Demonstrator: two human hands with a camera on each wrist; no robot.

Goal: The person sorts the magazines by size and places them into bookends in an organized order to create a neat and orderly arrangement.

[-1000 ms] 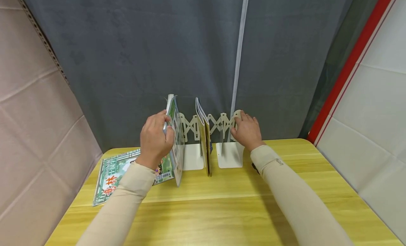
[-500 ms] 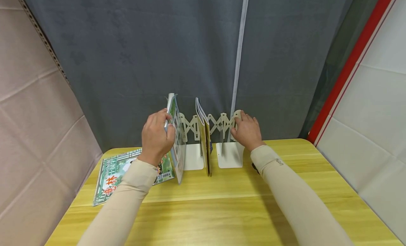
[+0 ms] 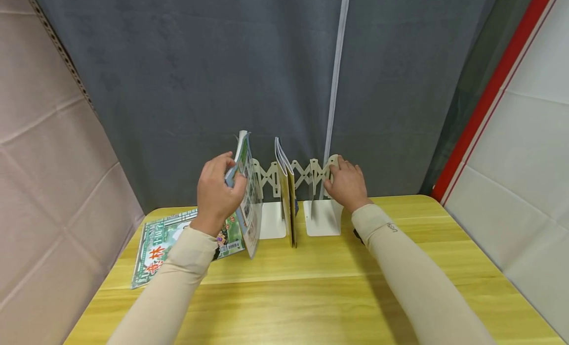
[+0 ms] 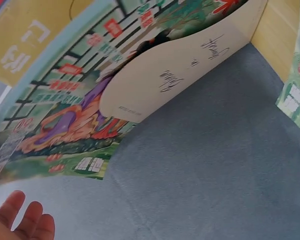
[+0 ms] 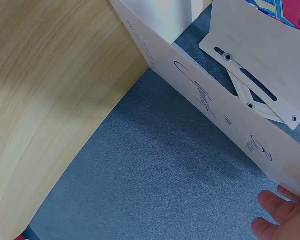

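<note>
My left hand (image 3: 220, 192) pinches the near upper edge of a magazine (image 3: 254, 206) standing upright, thumb on its right face. The magazine's corner bends under the fingers. In the left wrist view its colourful cover (image 4: 65, 107) overlaps a cream end panel (image 4: 165, 75) with handwriting-style print, and fingertips (image 4: 34, 220) show at lower left. My right hand (image 3: 346, 183) grips the top of the right end panel of an expandable bookend (image 3: 323, 224). From the right wrist, the fingers (image 5: 280, 212) appear at the outer side of that panel (image 5: 210, 102), beside its metal crossbars (image 5: 250, 105).
Two thin booklets (image 3: 286, 201) stand upright in the middle of the bookend. Another magazine (image 3: 153, 246) with a green and white cover lies flat on the wooden table (image 3: 289, 300), left of the bookend. A grey curtain (image 3: 213, 83) hangs behind the table.
The upright magazine has shifted slightly right, and its upper near corner now bends away more under my left hand. My right hand stays in place on the bookend.
</note>
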